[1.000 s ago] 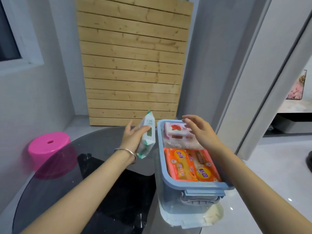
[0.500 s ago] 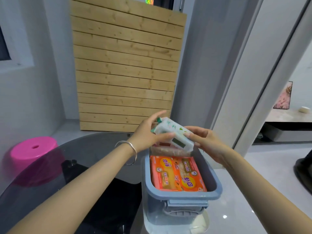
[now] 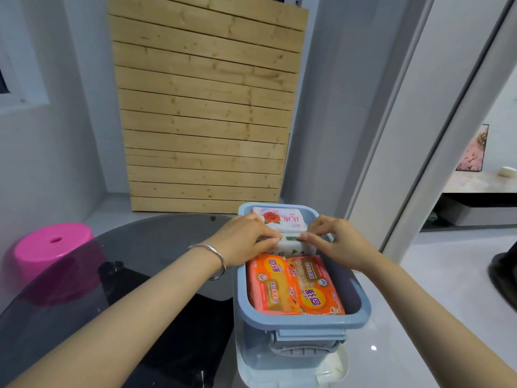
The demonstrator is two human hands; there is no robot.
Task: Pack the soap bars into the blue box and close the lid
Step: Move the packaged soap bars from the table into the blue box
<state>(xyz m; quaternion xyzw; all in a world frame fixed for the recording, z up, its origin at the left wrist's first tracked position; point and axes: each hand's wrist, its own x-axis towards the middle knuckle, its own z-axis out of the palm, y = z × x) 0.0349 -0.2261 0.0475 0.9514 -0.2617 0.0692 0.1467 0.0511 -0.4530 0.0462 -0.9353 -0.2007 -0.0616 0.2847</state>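
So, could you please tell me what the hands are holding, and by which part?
Both grip the white-and-green soap pack inside the blue box: the left hand at its upper left edge, the right hand at its upper right edge.

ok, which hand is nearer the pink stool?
Left. The left hand is at the blue box's left rim, on the pink stool's side; the right hand is at the right rim, farther away. Both pinch the green-and-white soap.
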